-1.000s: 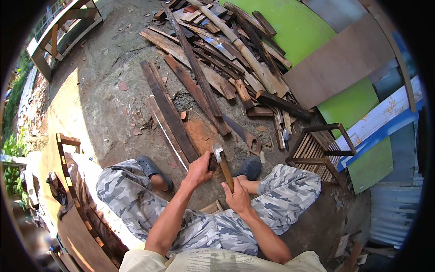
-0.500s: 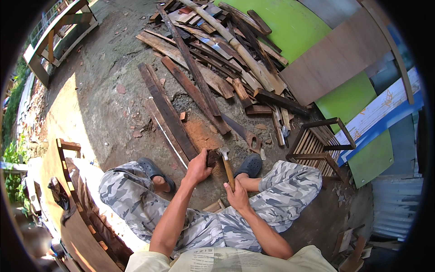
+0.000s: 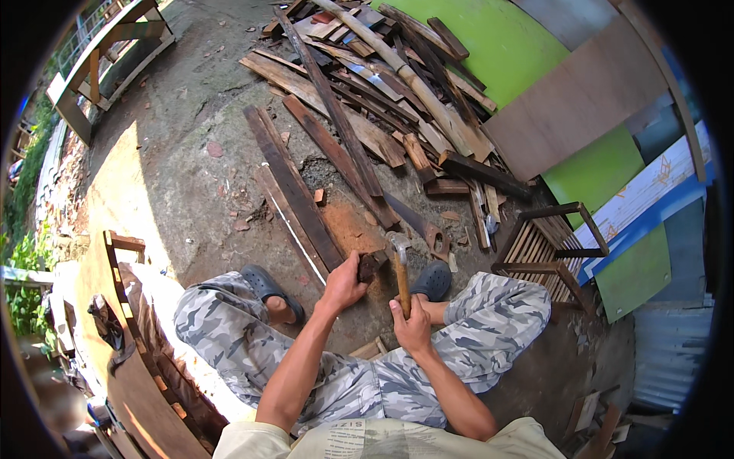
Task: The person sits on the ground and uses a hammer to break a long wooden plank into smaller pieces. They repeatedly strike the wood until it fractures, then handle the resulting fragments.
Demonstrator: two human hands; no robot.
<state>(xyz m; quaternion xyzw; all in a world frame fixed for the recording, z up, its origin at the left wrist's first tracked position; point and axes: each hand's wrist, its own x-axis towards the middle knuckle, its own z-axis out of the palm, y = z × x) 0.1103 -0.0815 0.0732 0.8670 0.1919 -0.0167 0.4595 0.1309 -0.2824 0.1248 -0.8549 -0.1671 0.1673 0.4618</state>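
Observation:
My left hand (image 3: 345, 285) is closed on a short dark wooden block (image 3: 372, 265), low over the ground between my feet. Its fingers partly hide the block. Wrapped round the wooden handle of a claw hammer (image 3: 402, 277) is my right hand (image 3: 414, 327). The hammer stands nearly upright, its metal head just right of the block and apart from it. Beside my left hand lie long dark planks (image 3: 294, 187), one with a white stripe along it.
A handsaw (image 3: 423, 226) lies beyond the hammer, near reddish sawdust (image 3: 348, 223). Farther off is a heap of scrap timber (image 3: 382, 92). A slatted wooden frame (image 3: 547, 249) stands at right, by leaning panels (image 3: 585, 107). A curved wooden piece (image 3: 126, 344) is at left.
The hammer has swung away from the block to the right and stands more upright. The whole view has shifted slightly. My left hand keeps its hold on the block.

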